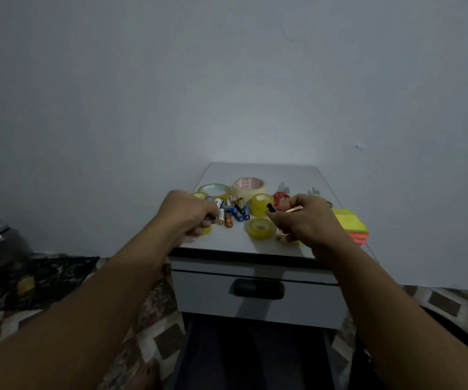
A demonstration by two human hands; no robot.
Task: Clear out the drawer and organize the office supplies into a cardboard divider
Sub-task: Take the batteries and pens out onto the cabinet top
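While left grip (190, 213) and right grip (301, 218) pinch dark batteries (270, 210), yellow tapes (261, 228) lie between.

The dark item (211, 217) the left hand (187, 213) grips and the black piece (271, 207) the right hand (304, 220) pinches are too blurred to name. The left hand also covers most of a tape roll (207, 230).

1. Tape rolls (249, 187): six at centre frame, two of them half hidden at the group's left edge
2. Batteries (234, 211): a jumbled heap at centre, at least seven; exact number unclear
3. Sticky-note pads (349, 223): two stacks, centre right
4. Red-handled scissors (280, 197): one pair
5. Drawer (305, 305): one, lower centre, with one dark handle (258, 289)
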